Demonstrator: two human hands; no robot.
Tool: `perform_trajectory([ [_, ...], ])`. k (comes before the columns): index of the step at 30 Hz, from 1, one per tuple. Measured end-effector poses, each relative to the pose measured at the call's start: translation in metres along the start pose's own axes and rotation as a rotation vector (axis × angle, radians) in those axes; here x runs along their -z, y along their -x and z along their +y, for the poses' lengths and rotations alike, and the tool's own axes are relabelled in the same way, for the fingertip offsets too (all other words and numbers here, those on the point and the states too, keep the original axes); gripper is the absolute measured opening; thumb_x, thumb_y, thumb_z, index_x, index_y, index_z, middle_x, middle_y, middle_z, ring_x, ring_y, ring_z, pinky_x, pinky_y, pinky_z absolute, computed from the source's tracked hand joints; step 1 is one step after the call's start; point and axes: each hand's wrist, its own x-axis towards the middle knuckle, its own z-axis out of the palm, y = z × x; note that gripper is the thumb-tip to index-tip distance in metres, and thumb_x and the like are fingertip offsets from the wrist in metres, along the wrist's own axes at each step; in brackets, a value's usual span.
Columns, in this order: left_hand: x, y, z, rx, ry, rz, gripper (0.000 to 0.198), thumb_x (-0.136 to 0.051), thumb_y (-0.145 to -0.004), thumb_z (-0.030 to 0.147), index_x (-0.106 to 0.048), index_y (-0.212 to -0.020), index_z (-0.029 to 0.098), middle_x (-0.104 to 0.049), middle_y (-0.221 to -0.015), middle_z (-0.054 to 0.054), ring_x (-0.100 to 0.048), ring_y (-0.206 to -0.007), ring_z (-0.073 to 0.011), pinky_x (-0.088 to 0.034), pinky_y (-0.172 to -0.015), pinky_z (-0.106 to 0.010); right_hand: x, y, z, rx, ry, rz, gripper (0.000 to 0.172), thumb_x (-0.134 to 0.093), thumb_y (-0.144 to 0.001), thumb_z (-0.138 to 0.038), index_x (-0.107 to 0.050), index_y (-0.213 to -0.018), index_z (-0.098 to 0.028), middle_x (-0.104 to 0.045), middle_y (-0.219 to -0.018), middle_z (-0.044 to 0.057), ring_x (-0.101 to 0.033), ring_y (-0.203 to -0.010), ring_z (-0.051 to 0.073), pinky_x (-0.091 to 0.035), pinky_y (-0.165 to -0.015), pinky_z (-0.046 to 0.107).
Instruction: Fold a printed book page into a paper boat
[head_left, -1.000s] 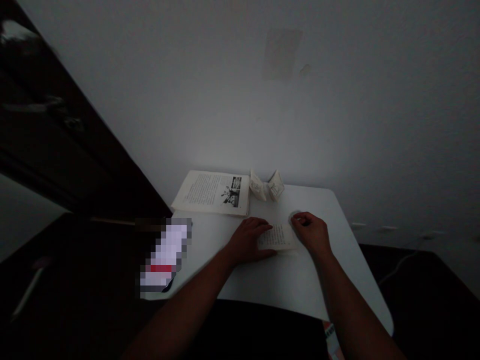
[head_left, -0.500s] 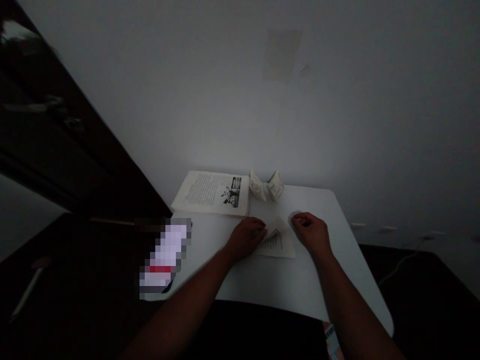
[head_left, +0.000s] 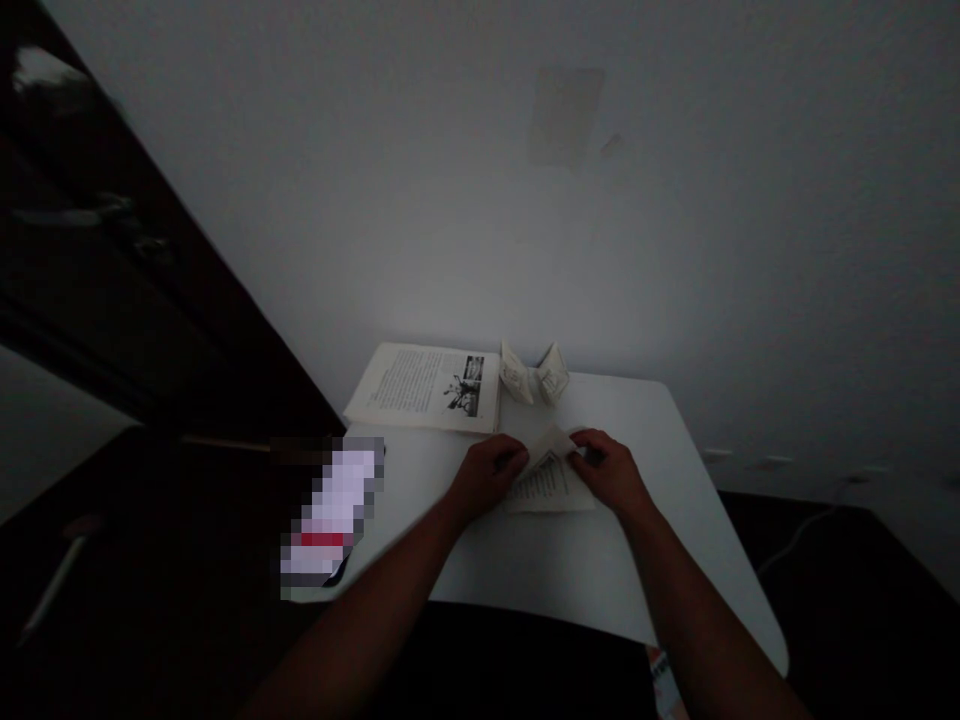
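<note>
"White wall (head_left: 442, 230) behind, dim light, small table (head_left: 540, 570) set against it. Where is the paper?"

"Paper (head_left: 555, 490) lies on the table between the two hands, lines of print showing."

"State of the grip?"

"Left hand (head_left: 484, 478): fingers and thumb together, apparently closed on the paper's left edge. Right hand (head_left: 613, 472): fingertips at the right edge; whether they pinch it cannot be told."

"Hazards?"

"Sheet appears thin; opposite pulls could tear it. Uneven pressure could set a crooked crease. Reaching forward could knock the folded paper shape (head_left: 553, 376) behind. Phone (head_left: 326, 525) lies near the table's left edge; a brush from the left arm (head_left: 390, 580) could push it off."

"Labels and writing?"

"Book (head_left: 409, 385): print beside dark pictures, too small to read. Paper: likewise unreadable. Phone: screen masked by coarse squares, one red band, no legible words. No brand identified."
</note>
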Motion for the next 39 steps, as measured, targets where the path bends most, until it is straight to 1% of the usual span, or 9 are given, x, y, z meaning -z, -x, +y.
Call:
perform_trajectory([
  [3, 0.004, 0.001, 0.003, 0.016, 0.060, 0.006, 0.031, -0.041, -0.088, 0.036, -0.063, -0.086, 0.015, -0.064, -0.084, -0.004, -0.058, -0.079, -0.0151, -0.043, -0.075, -0.026, 0.002, 0.002, -0.001, -0.110, -0.125, 0.001, 0.015, -0.058, -0.065, -0.020, -0.063, -0.078, -0.018, -0.067, -0.080, 0.004, -0.061, -0.070, 0.018, -0.048, -0.065, 0.030],
  [6, 0.008, 0.002, 0.005, 0.024, 0.103, 0.049, 0.041, -0.028, -0.092, 0.035, -0.064, -0.088, 0.016, -0.065, -0.088, -0.004, -0.058, -0.085, -0.0156, -0.042, -0.080, -0.028, 0.005, 0.003, -0.002, -0.181, -0.228, 0.051, 0.017, -0.056, -0.061, -0.017, -0.063, -0.076, -0.017, -0.067, -0.076, 0.004, -0.061, -0.068, 0.018, -0.047, -0.063, 0.028],
  [8, 0.008, 0.003, 0.004, 0.037, 0.134, 0.075, 0.043, -0.025, -0.092, 0.033, -0.064, -0.089, 0.016, -0.065, -0.090, -0.004, -0.058, -0.086, -0.0160, -0.041, -0.082, -0.028, 0.007, 0.003, -0.002, -0.207, -0.239, 0.095, 0.015, -0.055, -0.063, -0.017, -0.064, -0.075, -0.017, -0.067, -0.074, 0.004, -0.061, -0.067, 0.017, -0.046, -0.062, 0.028],
  [11, 0.008, 0.003, -0.001, 0.026, 0.214, 0.070, 0.036, -0.031, -0.087, 0.030, -0.063, -0.092, 0.015, -0.066, -0.091, -0.005, -0.058, -0.087, -0.0168, -0.043, -0.082, -0.029, 0.010, 0.002, -0.001, -0.211, -0.203, 0.153, 0.011, -0.059, -0.065, -0.022, -0.064, -0.074, -0.017, -0.066, -0.071, 0.003, -0.059, -0.065, 0.016, -0.045, -0.061, 0.027],
  [14, 0.008, 0.003, -0.004, 0.006, 0.240, 0.054, 0.030, -0.040, -0.081, 0.028, -0.062, -0.096, 0.015, -0.065, -0.091, -0.004, -0.059, -0.087, -0.0172, -0.043, -0.082, -0.029, 0.010, 0.001, 0.000, -0.245, -0.202, 0.188, 0.014, -0.061, -0.068, -0.029, -0.064, -0.075, -0.017, -0.063, -0.066, 0.001, -0.054, -0.059, 0.014, -0.042, -0.055, 0.025],
  [19, 0.007, 0.003, 0.000, 0.060, 0.179, 0.066, 0.025, -0.051, -0.079, 0.032, -0.061, -0.095, 0.015, -0.065, -0.088, -0.004, -0.060, -0.078, -0.0152, -0.046, -0.073, -0.026, 0.006, 0.002, 0.001, -0.256, -0.209, 0.233, 0.016, -0.060, -0.069, -0.031, -0.062, -0.074, -0.016, -0.056, -0.060, -0.003, -0.047, -0.054, 0.011, -0.038, -0.052, 0.023],
  [24, 0.000, 0.001, 0.000, 0.116, 0.068, 0.109, 0.017, -0.055, -0.077, 0.027, -0.062, -0.086, 0.015, -0.065, -0.076, -0.002, -0.058, -0.064, -0.0114, -0.046, -0.063, -0.023, 0.004, 0.003, 0.005, -0.274, -0.226, 0.205, 0.015, -0.059, -0.070, -0.032, -0.056, -0.067, -0.018, -0.046, -0.054, -0.006, -0.042, -0.049, 0.009, -0.034, -0.049, 0.021],
  [34, 0.000, 0.000, -0.002, 0.130, 0.039, 0.151, 0.014, -0.053, -0.078, 0.024, -0.062, -0.084, 0.015, -0.065, -0.077, -0.002, -0.058, -0.066, -0.0115, -0.047, -0.064, -0.023, 0.003, 0.004, 0.003, -0.282, -0.291, 0.188, 0.023, -0.060, -0.070, -0.035, -0.062, -0.083, -0.016, -0.057, -0.065, -0.001, -0.051, -0.056, 0.012, -0.041, -0.055, 0.024],
  [39, -0.001, 0.001, -0.003, 0.149, 0.025, 0.154, 0.015, -0.054, -0.078, 0.027, -0.061, -0.084, 0.015, -0.064, -0.074, -0.001, -0.058, -0.064, -0.0115, -0.047, -0.063, -0.024, 0.003, 0.003, 0.005, -0.282, -0.296, 0.184, 0.027, -0.061, -0.069, -0.037, -0.063, -0.086, -0.016, -0.060, -0.067, 0.000, -0.054, -0.057, 0.013, -0.043, -0.056, 0.026],
])
